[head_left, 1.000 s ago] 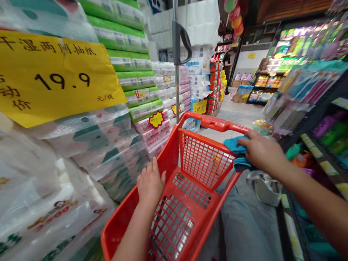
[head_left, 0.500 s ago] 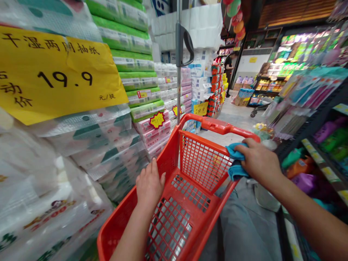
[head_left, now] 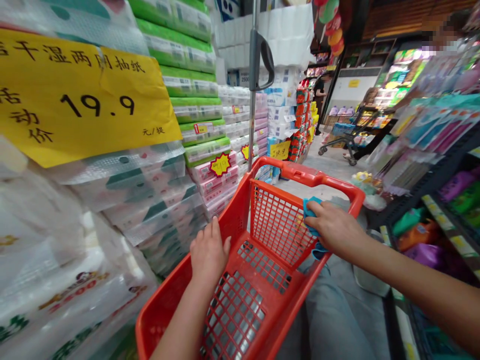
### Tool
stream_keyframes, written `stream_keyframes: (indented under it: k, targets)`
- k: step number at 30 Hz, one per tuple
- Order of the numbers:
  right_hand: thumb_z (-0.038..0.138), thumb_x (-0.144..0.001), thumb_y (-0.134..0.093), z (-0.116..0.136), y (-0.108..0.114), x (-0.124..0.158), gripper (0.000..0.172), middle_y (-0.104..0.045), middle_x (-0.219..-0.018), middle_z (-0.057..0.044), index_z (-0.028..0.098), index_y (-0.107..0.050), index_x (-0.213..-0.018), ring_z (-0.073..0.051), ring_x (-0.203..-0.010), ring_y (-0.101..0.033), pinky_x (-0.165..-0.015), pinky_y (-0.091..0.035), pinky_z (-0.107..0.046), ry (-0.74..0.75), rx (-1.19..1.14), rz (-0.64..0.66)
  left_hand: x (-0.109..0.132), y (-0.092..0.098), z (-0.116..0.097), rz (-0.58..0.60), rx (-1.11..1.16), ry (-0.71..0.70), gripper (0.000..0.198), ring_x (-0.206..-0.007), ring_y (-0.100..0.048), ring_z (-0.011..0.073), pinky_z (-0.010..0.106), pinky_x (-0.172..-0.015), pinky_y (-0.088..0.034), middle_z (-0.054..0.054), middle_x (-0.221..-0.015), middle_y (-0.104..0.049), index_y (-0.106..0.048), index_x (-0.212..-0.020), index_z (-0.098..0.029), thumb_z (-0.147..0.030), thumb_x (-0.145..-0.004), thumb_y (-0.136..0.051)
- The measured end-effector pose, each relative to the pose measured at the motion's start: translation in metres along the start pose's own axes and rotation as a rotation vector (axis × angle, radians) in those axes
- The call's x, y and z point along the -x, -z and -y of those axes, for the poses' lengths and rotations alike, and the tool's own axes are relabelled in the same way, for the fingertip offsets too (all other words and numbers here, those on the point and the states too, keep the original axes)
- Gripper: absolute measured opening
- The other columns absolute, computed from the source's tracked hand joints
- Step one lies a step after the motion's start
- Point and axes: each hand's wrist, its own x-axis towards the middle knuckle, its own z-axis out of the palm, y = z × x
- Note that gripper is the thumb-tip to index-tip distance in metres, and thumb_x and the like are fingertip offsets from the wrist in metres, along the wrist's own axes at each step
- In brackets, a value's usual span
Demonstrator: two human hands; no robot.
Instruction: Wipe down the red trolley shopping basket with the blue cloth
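A red plastic shopping basket (head_left: 262, 280) on a pole lies tilted in front of me, its open side up. My left hand (head_left: 208, 252) rests on its left rim, fingers closed over the edge. My right hand (head_left: 332, 227) presses a blue cloth (head_left: 309, 207) against the basket's grid end wall, just under the red rim. The cloth is mostly hidden by the hand. The basket's metal pole with a grey handle (head_left: 260, 55) rises behind it.
Stacked packs of tissue and toilet paper (head_left: 150, 200) fill the left, with a yellow price sign (head_left: 82, 105) reading 19.9. Shelves of bottles and hanging goods (head_left: 438, 165) line the right. A dark trolley (head_left: 347, 142) and a person (head_left: 320, 95) stand far down the aisle.
My right hand has slid the blue cloth left and down, from the basket's right rim onto its grid end wall. A trolley has come into view down the aisle. My left hand stays put.
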Motion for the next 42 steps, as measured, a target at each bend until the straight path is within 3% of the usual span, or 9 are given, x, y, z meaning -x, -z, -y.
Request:
stream_keyframes:
  k: [4,8,14,17,22,28,34,39,42]
  targets:
    - [0.019,-0.095,-0.056,-0.008,0.007,-0.016,0.022,-0.064,-0.109,-0.009,0.023,-0.077,-0.095,-0.025,-0.098,-0.056,-0.072,-0.043,-0.033,0.275,0.062,0.041,0.002,-0.002,0.0,-0.004,-0.006,0.007,0.065,-0.116,-0.059,0.0312,0.043,-0.093,-0.051,0.019,-0.142,-0.058,-0.035,-0.154,-0.006,-0.036,-0.098,-0.047]
    - [0.022,-0.095,-0.058,-0.026,0.011,-0.03,0.02,-0.064,-0.105,-0.009,0.022,-0.077,-0.089,-0.026,-0.096,-0.054,-0.073,-0.042,-0.035,0.34,0.18,-0.014,0.003,-0.001,0.0,-0.001,0.001,0.014,0.065,-0.115,-0.059,0.0312,0.043,-0.093,-0.051,0.019,-0.141,-0.058,-0.035,-0.154,-0.006,-0.036,-0.098,-0.048]
    - [0.015,-0.09,-0.061,0.003,-0.029,-0.047,0.023,-0.066,-0.099,-0.008,0.019,-0.072,-0.069,-0.022,-0.094,-0.054,-0.065,-0.041,-0.03,0.505,0.174,0.033,0.003,0.0,-0.005,0.01,0.028,0.035,0.065,-0.115,-0.058,0.0312,0.043,-0.093,-0.049,0.018,-0.141,-0.058,-0.035,-0.155,-0.006,-0.036,-0.098,-0.048]
    - [0.016,-0.086,-0.067,0.012,-0.036,-0.07,0.021,-0.066,-0.094,-0.007,0.018,-0.07,-0.065,-0.02,-0.088,-0.054,-0.061,-0.04,-0.029,0.578,0.163,0.049,0.005,0.0,-0.007,0.007,0.029,0.04,0.066,-0.115,-0.058,0.0312,0.043,-0.094,-0.048,0.017,-0.14,-0.059,-0.036,-0.154,-0.007,-0.036,-0.097,-0.05]
    - [0.022,-0.099,-0.049,0.016,-0.024,-0.118,0.028,-0.062,-0.111,-0.015,0.014,-0.075,-0.092,-0.028,-0.107,-0.051,-0.079,-0.046,-0.037,0.479,0.155,-0.125,0.006,0.0,-0.01,0.013,0.039,0.044,0.069,-0.112,-0.058,0.0307,0.044,-0.094,-0.049,0.018,-0.138,-0.06,-0.035,-0.155,-0.007,-0.034,-0.095,-0.054]
    - [0.012,-0.086,-0.063,0.046,-0.049,-0.134,0.018,-0.066,-0.097,-0.009,0.016,-0.071,-0.071,-0.02,-0.093,-0.057,-0.066,-0.047,-0.028,0.554,0.168,0.007,0.003,-0.004,-0.011,0.002,0.068,0.031,0.069,-0.115,-0.057,0.0314,0.046,-0.096,-0.048,0.017,-0.14,-0.058,-0.035,-0.154,-0.007,-0.035,-0.094,-0.055]
    - [0.022,-0.099,-0.053,0.044,-0.039,-0.158,0.021,-0.062,-0.119,-0.012,0.011,-0.07,-0.098,-0.026,-0.116,-0.054,-0.088,-0.051,-0.039,0.425,0.175,-0.081,0.003,-0.004,-0.011,0.011,0.086,0.02,0.07,-0.118,-0.057,0.0317,0.046,-0.097,-0.049,0.019,-0.14,-0.058,-0.032,-0.155,-0.006,-0.034,-0.095,-0.055]
    - [0.014,-0.092,-0.057,0.065,-0.053,-0.146,0.022,-0.068,-0.103,-0.009,0.017,-0.071,-0.075,-0.021,-0.097,-0.057,-0.068,-0.048,-0.027,0.49,0.143,0.049,0.004,-0.005,-0.011,0.004,0.093,0.013,0.07,-0.119,-0.057,0.0318,0.047,-0.097,-0.049,0.019,-0.142,-0.057,-0.032,-0.156,-0.007,-0.033,-0.095,-0.055]
    - [0.015,-0.094,-0.052,0.058,-0.039,-0.147,0.025,-0.067,-0.107,-0.013,0.016,-0.072,-0.081,-0.024,-0.097,-0.055,-0.07,-0.047,-0.03,0.421,0.131,0.026,0.004,-0.004,-0.012,0.015,0.1,0.011,0.07,-0.121,-0.056,0.0316,0.046,-0.098,-0.049,0.019,-0.143,-0.056,-0.033,-0.156,-0.009,-0.033,-0.094,-0.056]
